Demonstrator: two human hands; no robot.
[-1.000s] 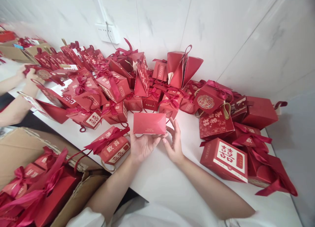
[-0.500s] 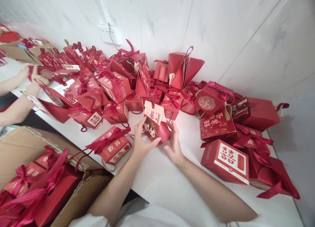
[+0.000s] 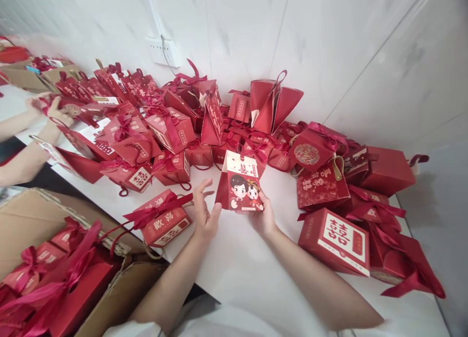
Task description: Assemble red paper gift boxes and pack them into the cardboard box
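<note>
The right grip grasps a small red gift box by its lower right side, the fingers partly hidden beneath it. The box is held above the middle of the white worktop, its front with two cartoon figures and a pale top flap turned towards the wearer. The left grip is released, its fingers spread and raised just beside the box; whether the thumb touches it cannot be told.

Left of that hand, near the front edge, lies a ribbon-tied box. Many red boxes crowd the far edge, along the wall; on top of them stands a box with splayed flaps. By the right edge sits a box with a white label. Off the front edge, towards the left, a cardboard carton holds more red boxes. Farther left, another person's hands hold something red.
</note>
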